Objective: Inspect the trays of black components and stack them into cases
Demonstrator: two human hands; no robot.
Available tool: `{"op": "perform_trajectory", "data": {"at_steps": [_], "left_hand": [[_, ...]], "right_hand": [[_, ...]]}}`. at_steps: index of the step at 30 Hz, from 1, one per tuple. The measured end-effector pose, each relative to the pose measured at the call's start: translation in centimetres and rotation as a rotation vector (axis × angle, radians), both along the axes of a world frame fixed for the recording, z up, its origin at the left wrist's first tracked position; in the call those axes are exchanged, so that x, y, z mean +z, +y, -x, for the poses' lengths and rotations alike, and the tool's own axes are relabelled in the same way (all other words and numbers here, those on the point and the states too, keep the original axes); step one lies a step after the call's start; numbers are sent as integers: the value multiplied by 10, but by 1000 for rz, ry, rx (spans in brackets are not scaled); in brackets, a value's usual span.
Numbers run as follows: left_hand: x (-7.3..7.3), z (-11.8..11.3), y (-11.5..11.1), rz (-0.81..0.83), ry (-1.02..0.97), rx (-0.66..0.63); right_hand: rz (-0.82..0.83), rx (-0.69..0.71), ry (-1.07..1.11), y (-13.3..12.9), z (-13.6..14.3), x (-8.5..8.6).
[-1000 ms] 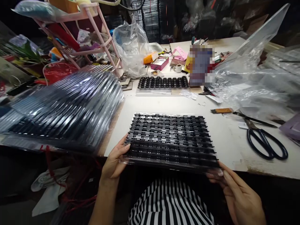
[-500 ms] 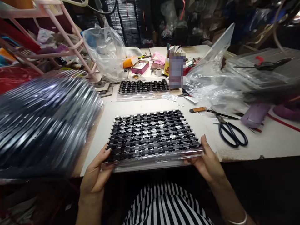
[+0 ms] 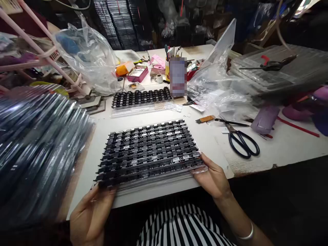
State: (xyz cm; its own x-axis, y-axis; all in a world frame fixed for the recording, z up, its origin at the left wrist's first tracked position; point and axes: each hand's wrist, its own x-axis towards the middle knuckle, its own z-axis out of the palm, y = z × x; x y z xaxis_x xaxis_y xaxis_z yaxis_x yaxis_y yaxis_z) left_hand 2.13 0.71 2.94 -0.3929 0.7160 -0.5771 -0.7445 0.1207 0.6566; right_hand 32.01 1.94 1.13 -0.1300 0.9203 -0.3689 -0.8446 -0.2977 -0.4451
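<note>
A clear plastic tray point(image 3: 159, 181) filled with rows of small black parts with metal pins point(image 3: 151, 147) is held between both hands over the white tabletop. My left hand point(image 3: 91, 208) grips its near left corner, fingers partly hidden under the edge. On the near right corner, my right hand point(image 3: 212, 176) is closed, with the thumb along the side and fingers beneath. Beyond it on the table lies a second clear tray point(image 3: 143, 108) with similar black parts point(image 3: 140, 97) in its far portion.
At left rises a big stack of filled trays point(image 3: 38, 150). Scissors point(image 3: 243, 143), an orange-handled cutter point(image 3: 205, 119) and a purple object point(image 3: 265, 119) lie at right. Crumpled clear plastic point(image 3: 217, 95) and a pen cup point(image 3: 167, 70) stand behind; a pink rack point(image 3: 48, 56) is far left.
Both hands and the held tray have shifted left and somewhat nearer on the left side, tilting the tray's line. The whole view has turned slightly to the right.
</note>
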Motion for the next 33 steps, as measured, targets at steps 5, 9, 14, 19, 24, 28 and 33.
{"op": "perform_trajectory", "data": {"at_steps": [5,9,14,19,24,28,33], "left_hand": [[-4,3,-1,-9,-92,4],[-5,2,-2,-60,-119,2],[-11,5,-3,-127,-121,-50],[-11,3,-4,-187,-73,-180],[-11,3,-8,-221,-38,-269],[-11,5,-11,-241,-37,-283],[-9,6,-12,-207,-90,-279]], "right_hand": [[18,-23,92,0,-4,-2],[58,-38,104,0,-4,-2],[90,-54,80,0,-2,-2],[117,-91,17,2,1,0],[155,-112,-37,-1,-1,-1],[166,-97,-94,-5,-2,-1],[139,6,-96,-6,-7,3]]}}
